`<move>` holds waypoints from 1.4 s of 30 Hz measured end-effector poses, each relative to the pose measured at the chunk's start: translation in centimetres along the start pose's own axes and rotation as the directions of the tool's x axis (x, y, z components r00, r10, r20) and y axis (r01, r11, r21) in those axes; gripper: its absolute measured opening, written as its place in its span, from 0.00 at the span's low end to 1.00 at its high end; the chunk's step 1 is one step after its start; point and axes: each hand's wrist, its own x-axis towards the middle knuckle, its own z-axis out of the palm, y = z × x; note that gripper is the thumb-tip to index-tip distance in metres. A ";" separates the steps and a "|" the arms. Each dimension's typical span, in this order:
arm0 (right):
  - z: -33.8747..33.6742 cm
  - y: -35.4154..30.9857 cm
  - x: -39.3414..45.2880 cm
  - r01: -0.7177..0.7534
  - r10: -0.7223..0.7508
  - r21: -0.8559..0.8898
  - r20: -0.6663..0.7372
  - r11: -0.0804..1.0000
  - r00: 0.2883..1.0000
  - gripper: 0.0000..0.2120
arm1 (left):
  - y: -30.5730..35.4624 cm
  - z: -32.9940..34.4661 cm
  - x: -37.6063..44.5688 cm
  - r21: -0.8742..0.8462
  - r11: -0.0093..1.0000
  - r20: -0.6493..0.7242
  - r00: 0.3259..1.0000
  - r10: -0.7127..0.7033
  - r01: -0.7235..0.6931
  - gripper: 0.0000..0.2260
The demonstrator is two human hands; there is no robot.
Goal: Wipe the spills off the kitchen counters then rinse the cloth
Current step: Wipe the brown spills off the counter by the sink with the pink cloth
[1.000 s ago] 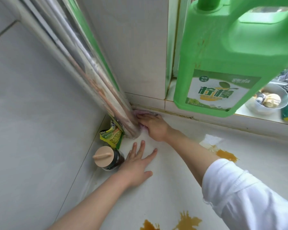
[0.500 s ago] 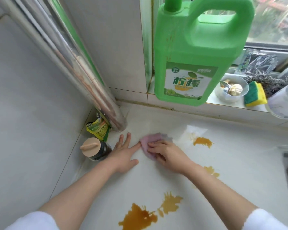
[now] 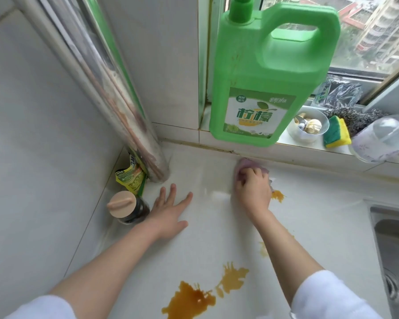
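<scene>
I see my right hand (image 3: 253, 192) gripping the pink cloth (image 3: 247, 165) at one o'clock; my left hand (image 3: 168, 214) lies spread flat on the counter (image 3: 320, 226).

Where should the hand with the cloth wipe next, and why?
Probably a short pull toward the person: the right hand grips the pink cloth at the back edge of the counter, and a small orange spill lies just beside it, still unwiped.
</scene>
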 end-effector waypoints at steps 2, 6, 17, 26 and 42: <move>1.3 -3.1 0.0 0.110 -0.112 0.022 0.077 0.994 0.991 0.12 | 0.0 0.0 0.0 0.008 1.000 0.000 1.000 0.006 -0.006 0.36; 2.4 -5.5 -2.7 0.474 -0.529 0.237 0.321 0.848 0.785 0.19 | 0.2 -0.1 -0.1 0.039 0.999 -0.005 1.000 -0.006 0.007 0.37; -1.6 3.3 -0.9 -0.079 0.067 0.117 0.100 0.990 0.993 0.19 | 2.0 -1.2 0.0 0.094 0.993 0.040 0.996 -0.076 0.072 0.37; -6.1 13.5 -1.3 -0.186 0.202 0.147 -0.108 0.972 0.973 0.19 | 7.2 -0.5 1.3 0.147 0.987 -0.016 0.997 -0.071 0.072 0.42; -2.1 5.0 -0.3 -0.121 0.122 0.209 0.006 0.970 0.992 0.18 | 7.6 -1.1 2.1 0.117 0.989 0.066 0.993 -0.094 0.086 0.42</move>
